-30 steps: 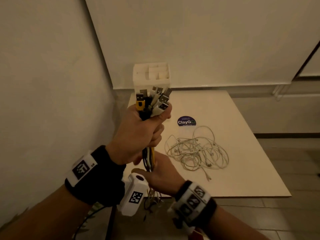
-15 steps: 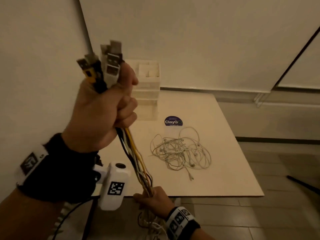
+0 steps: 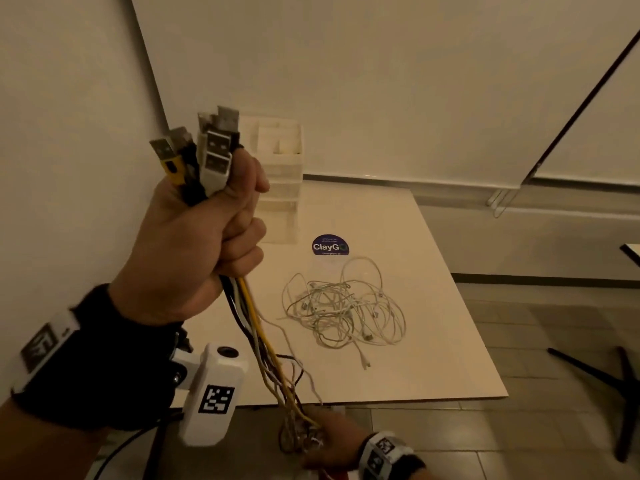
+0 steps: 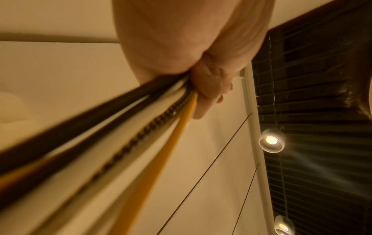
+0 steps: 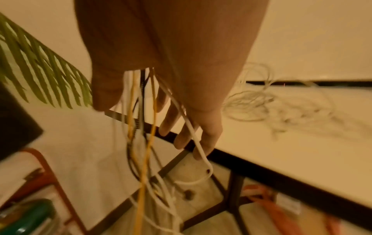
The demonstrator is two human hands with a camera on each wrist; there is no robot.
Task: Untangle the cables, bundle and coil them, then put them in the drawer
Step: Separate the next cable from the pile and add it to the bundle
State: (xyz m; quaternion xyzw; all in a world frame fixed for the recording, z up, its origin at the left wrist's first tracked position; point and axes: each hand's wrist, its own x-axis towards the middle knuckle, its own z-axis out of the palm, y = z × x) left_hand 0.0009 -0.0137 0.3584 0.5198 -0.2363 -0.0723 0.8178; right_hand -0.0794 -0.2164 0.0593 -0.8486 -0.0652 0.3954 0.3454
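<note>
- High above the table's near left corner, our left hand (image 3: 194,251) clenches the cable bundle (image 3: 256,327) in a tight fist, USB plugs (image 3: 211,150) sticking out on top.
- Down below the table (image 3: 433,341) edge, our right hand (image 3: 329,445) has its fingers loosely extended, the yellow, white and black strands running through them; a white strand lies across the fingers (image 5: 201,135).
- On the tabletop, a tangle of white cables (image 3: 343,306) lies near the round blue sticker (image 3: 330,245).
- At the back left corner stands the white drawer unit (image 3: 277,168), its drawers closed.
</note>
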